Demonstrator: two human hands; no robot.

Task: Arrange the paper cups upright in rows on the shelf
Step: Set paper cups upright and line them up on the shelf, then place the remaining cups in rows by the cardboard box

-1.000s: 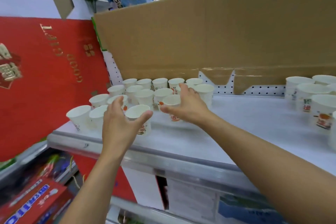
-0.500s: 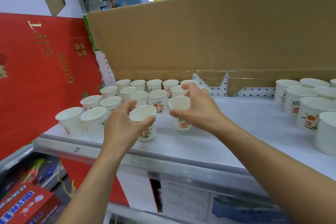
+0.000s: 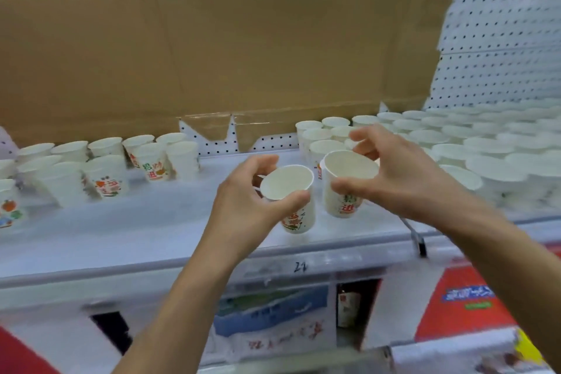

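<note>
My left hand grips a white paper cup with a red and green print, held upright above the white shelf. Beside it, my right hand holds a second printed cup by its rim, also upright and off the shelf. Several cups stand in a loose group at the shelf's left. A large group of cups stands in rows at the right, just behind my right hand.
A brown cardboard sheet leans against the white pegboard behind the shelf. Bare shelf surface lies between the two cup groups. The shelf's front rail has a handwritten number. Boxed goods sit below.
Both hands have lifted their cups off the left group and carried them rightward. The view has swung right, bringing the large right-hand cup group into sight.
</note>
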